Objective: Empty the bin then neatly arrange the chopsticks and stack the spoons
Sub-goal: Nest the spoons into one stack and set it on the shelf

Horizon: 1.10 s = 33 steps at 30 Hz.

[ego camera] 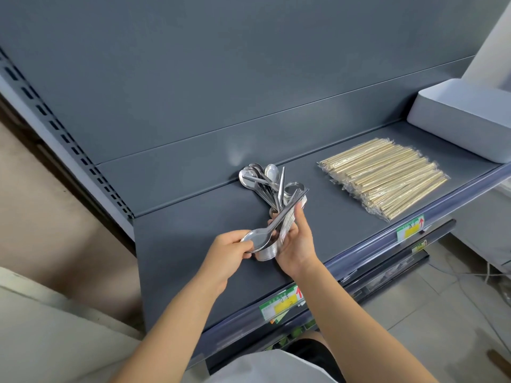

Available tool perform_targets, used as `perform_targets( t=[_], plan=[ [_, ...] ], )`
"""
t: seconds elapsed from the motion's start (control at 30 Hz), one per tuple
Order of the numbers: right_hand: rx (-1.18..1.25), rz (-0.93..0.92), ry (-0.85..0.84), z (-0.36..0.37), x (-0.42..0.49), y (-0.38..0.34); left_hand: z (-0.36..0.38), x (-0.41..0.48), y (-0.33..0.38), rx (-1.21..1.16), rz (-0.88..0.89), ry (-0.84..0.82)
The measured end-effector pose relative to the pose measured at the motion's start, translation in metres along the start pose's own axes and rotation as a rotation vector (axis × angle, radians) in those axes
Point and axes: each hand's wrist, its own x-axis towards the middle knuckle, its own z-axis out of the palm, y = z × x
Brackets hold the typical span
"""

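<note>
While the right hand grips a nested stack of spoons w/ fingers curled round it, the left hand pinches the bowl of one more spoon. That spoon lies on top of the stack w/ its bowl lined up over those below, prob. so it can be seated into the nest. Both hands are low at the front of the grey shelf; can't tell if the stack touches it. Holding the stack upright-ish in one hand leaves the other free to align each piece.

Further back, near the rear panel, lie the loose spoons, a jumbled heap w/ handles crossing, i.e. not yet stacked. Well to the right the chopsticks, in clear wrappers, lie side by side in a flat, roughly parallel layer, so that part looks about done. The pale bin sits at the far right end of the shelf, apart from the cutlery. What shows of its inside looks empty, tho most is cut off. Spoon stacking seems partway.
</note>
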Motion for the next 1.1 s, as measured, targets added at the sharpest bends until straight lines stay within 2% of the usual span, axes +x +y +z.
perform_targets(
  t=[0.13,0.23,0.33,0.4,0.57,0.7,0.77,1.03,1.1],
  plan=[
    [-0.041,0.031,-0.085,0.001,-0.003,-0.001,0.009,-0.005,0.001,0.058,0.077,-0.028],
    [-0.035,0.026,-0.065,0.0,-0.003,0.0,0.016,-0.002,-0.004,0.179,0.143,0.018],
    [-0.002,0.003,-0.049,0.002,-0.005,0.001,0.023,0.002,-0.013,0.237,0.125,0.022],
    [0.025,-0.008,-0.034,0.005,-0.006,0.001,0.031,0.002,-0.016,0.122,0.075,0.022],
    [0.064,-0.052,-0.018,0.006,-0.004,0.004,0.052,0.003,-0.017,-0.261,-0.019,0.202],
    [0.108,-0.051,-0.053,0.002,-0.002,0.004,0.048,0.009,-0.008,-0.786,-0.152,0.164],
    [0.124,-0.051,-0.069,0.002,-0.002,0.004,0.043,0.01,-0.009,-0.892,-0.184,0.154],
    [0.013,-0.024,-0.064,0.001,-0.002,0.004,0.048,0.0,-0.016,-0.195,0.026,0.118],
    [0.029,-0.006,-0.047,-0.001,0.0,0.002,0.046,0.003,-0.016,-0.127,0.053,0.08]
  ],
)
